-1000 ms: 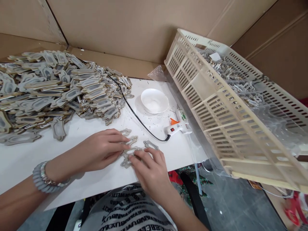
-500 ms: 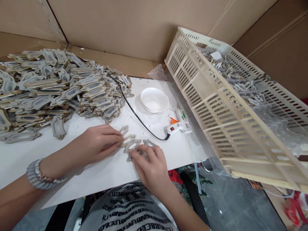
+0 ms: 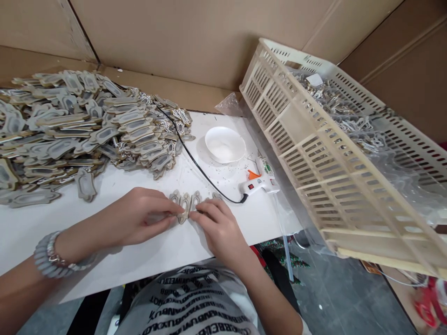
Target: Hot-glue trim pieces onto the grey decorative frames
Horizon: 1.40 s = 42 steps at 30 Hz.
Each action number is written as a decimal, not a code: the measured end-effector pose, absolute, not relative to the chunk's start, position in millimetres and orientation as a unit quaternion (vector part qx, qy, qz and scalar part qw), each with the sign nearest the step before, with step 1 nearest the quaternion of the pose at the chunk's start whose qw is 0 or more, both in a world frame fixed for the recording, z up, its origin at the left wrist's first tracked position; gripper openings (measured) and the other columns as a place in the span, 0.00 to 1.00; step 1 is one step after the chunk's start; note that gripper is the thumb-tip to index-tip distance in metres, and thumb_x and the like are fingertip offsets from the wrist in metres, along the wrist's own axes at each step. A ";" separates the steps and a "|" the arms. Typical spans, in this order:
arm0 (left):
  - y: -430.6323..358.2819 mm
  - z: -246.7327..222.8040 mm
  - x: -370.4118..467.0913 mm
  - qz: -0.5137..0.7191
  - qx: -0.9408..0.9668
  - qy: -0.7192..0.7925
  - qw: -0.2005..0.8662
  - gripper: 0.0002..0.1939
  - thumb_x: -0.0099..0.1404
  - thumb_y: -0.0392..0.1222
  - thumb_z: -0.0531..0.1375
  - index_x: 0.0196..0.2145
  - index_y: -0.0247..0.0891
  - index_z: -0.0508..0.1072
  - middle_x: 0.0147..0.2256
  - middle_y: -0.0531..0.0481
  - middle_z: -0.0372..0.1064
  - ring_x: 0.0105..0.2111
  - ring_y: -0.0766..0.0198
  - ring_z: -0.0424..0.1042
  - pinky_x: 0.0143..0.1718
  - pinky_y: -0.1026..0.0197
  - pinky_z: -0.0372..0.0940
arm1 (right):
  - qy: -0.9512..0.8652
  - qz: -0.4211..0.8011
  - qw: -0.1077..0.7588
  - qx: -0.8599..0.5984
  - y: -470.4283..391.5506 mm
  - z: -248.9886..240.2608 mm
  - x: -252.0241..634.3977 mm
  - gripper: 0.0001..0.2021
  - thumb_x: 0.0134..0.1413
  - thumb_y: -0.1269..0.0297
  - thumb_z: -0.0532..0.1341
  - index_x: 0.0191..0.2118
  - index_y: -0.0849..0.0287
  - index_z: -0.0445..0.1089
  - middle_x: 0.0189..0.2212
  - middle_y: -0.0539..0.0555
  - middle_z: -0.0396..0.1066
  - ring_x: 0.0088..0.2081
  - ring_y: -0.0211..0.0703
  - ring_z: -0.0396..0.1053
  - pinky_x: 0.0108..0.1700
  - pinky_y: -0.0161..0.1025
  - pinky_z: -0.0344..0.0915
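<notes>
Several small grey openwork frames with pointed ends (image 3: 185, 203) stand side by side in a short row on the white tabletop (image 3: 164, 253). My left hand (image 3: 145, 214) has its fingers closed at the left end of this row, with the fingertips against a frame. Facing it, my right hand (image 3: 221, 228) bends its thumb and fingers over the frames on the right and partly covers them. Another frame shows just beyond the right fingers.
A large pile of similar frames (image 3: 87, 125) fills the table's left. A white bowl (image 3: 225, 145) and a white glue gun (image 3: 258, 185) with a black cord (image 3: 195, 165) lie behind my hands. At right stands a cream plastic crate (image 3: 296, 125) holding bagged parts.
The frames between my hands have turned from a slanted, spread cluster to a more upright row, closer together. My right hand has shifted slightly left and up.
</notes>
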<state>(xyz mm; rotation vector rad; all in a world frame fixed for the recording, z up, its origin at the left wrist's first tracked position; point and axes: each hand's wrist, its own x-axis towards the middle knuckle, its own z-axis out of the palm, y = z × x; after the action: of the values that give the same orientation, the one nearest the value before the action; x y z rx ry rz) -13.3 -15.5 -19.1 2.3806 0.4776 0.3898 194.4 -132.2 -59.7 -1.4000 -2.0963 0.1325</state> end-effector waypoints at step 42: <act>41.5 -14.7 -53.8 0.670 0.617 0.347 0.224 0.11 0.57 0.26 0.60 0.33 0.34 0.81 0.17 0.58 0.64 0.15 0.76 0.63 0.15 0.73 0.53 | -0.882 -0.011 0.161 -0.443 -118.5 -61.3 94.4 0.18 0.72 0.67 0.50 0.61 0.59 0.68 0.62 0.51 0.68 0.64 0.50 0.61 0.63 0.53 0.61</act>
<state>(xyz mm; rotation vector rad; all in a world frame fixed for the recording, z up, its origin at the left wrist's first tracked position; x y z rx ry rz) -53.8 41.5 -14.7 1.7038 0.9579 1.8491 94.4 -118.5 -61.3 -1.2653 -2.5186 -0.0314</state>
